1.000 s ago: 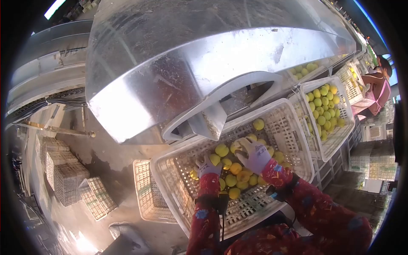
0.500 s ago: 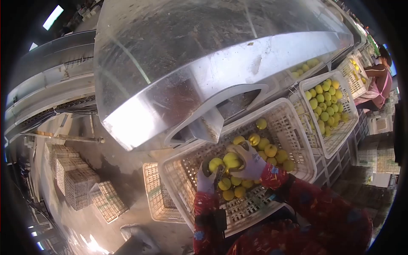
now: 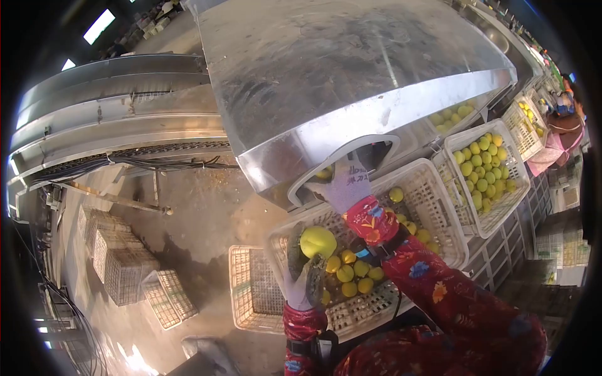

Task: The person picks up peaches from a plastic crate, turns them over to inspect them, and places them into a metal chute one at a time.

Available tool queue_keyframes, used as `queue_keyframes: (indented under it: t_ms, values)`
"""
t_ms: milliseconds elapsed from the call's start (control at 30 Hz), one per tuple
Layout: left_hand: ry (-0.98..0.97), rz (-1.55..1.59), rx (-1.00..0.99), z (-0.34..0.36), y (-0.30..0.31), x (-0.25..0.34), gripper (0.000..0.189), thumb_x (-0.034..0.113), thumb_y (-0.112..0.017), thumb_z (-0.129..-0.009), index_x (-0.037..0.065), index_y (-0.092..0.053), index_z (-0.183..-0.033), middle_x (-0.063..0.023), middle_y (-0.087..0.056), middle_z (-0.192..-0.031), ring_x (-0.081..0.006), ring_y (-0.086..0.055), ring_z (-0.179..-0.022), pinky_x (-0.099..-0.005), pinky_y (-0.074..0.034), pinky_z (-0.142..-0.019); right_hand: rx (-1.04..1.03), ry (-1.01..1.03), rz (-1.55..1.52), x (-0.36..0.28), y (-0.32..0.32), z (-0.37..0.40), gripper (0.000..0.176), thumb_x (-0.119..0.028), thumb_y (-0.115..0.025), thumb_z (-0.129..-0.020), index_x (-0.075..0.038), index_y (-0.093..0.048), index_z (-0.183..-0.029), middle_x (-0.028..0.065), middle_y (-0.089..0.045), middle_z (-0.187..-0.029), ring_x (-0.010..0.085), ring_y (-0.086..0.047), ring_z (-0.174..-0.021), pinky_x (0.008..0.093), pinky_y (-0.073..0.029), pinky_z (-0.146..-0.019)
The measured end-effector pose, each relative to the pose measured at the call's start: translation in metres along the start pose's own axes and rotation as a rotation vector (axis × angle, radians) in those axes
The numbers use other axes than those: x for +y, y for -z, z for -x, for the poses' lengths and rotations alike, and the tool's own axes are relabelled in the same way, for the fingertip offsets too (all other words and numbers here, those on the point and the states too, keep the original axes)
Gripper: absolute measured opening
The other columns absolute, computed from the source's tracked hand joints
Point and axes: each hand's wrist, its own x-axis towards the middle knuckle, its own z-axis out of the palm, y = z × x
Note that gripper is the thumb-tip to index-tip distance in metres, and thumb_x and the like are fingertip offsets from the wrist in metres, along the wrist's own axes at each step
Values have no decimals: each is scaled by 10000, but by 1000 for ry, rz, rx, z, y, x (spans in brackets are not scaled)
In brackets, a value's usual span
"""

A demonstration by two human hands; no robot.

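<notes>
My left hand, in a pale glove with a dark palm, cups a large yellow-green round fruit over the left end of a white plastic crate. Yellow round fruits lie on the crate's slotted floor. Stretched forward, my right hand is at the oval opening in the metal machine. Another yellow-green fruit shows between its thumb and fingers, which are partly hidden inside the opening. My right forearm covers some fruit in the crate.
A fuller crate of yellow-green fruit stands to the right, with a person beyond it. Below the left edge of my crate sits another crate. Stacked crates and cables are on the left.
My right hand has moved from the crate up to the machine's opening with a fruit. My left hand keeps one fruit over the crate. The view has shifted.
</notes>
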Motion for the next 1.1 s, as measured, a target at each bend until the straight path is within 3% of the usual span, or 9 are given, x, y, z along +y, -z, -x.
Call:
queue_keyframes:
  t_ms: [133, 200, 233, 467, 567, 667, 800, 900, 1100]
  values:
    - [-137, -125, -14, -12, 1, 6, 553, -3, -596, -859, -39, -393, -1372, -161, -514, -1279, -251, -570, -1130, -385, -531, -943, -159, -109, -530, -18, 64, 12, 722, -201, -852, -674, -20, -468, -1258, 215, -580, -1150, 395, -587, -1047, 451, -509, -855]
    - [-101, -132, -38, -15, 1, 9, 527, 3, -594, -878, -44, -401, -1366, -168, -528, -1268, -246, -583, -1114, -379, -533, -940, -268, 105, -598, -17, 82, 37, 701, -158, -845, -671, -13, -488, -1258, 207, -582, -1179, 365, -598, -1021, 426, -513, -845]
    - [-82, -134, -48, -16, -1, 7, 514, 6, -593, -887, -46, -404, -1362, -172, -535, -1263, -243, -589, -1106, -376, -534, -938, -274, 362, -460, -17, 84, 48, 681, -128, -842, -663, -4, -510, -1244, 202, -586, -1192, 338, -609, -986, 406, -516, -828]
    - [-21, -78, -83, -28, -10, -3, 526, -3, -545, -939, -20, -375, -1436, -139, -503, -1370, -200, -509, -1229, -301, -433, -1026, 19, 84, -216, -15, 53, 55, 609, -158, -806, -711, -5, -513, -1222, 193, -584, -1094, 382, -595, -999, 429, -501, -834]
    - [4, -240, 7, -43, 58, -52, 533, -52, -519, -925, -8, -380, -1438, -140, -503, -1373, -209, -513, -1226, -310, -429, -1035, -6, 118, -73, 2, 18, 18, 613, -180, -792, -732, 8, -484, -1228, 219, -566, -1097, 407, -583, -999, 445, -504, -814]
    - [199, -1059, 161, -70, 118, -128, 581, 208, -633, -894, 65, -432, -1420, -188, -462, -1424, -308, -466, -1307, -398, -418, -1059, -45, 140, -162, 16, 13, 1, 645, -211, -781, -754, 9, -446, -1260, 262, -538, -1114, 442, -575, -997, 468, -508, -803]
    - [762, -1724, 356, -80, 94, -169, 736, 468, -736, -760, 223, -483, -1405, -193, -254, -1555, -395, -294, -1411, -499, -367, -1089, -174, 56, -303, 63, 62, 37, 517, -162, -742, -779, -21, -488, -1206, 211, -582, -1087, 379, -626, -897, 420, -521, -764]
    - [746, -2007, 52, -80, 128, -207, 825, 560, -729, -718, 287, -432, -1438, -161, -89, -1607, -445, -143, -1451, -558, -306, -1112, -421, -62, -37, 140, 38, 85, 467, -142, -687, -802, -71, -491, -1220, 179, -608, -1094, 350, -643, -925, 412, -531, -759]
    - [842, -2131, -336, -83, 134, -214, 916, 615, -760, -677, 230, -436, -1441, -166, -138, -1592, -464, -170, -1436, -567, -284, -1124, -974, -143, 450, 239, -85, 121, 678, -263, -712, -771, -59, -446, -1360, 191, -613, -1166, 343, -593, -1106, 440, -483, -912]
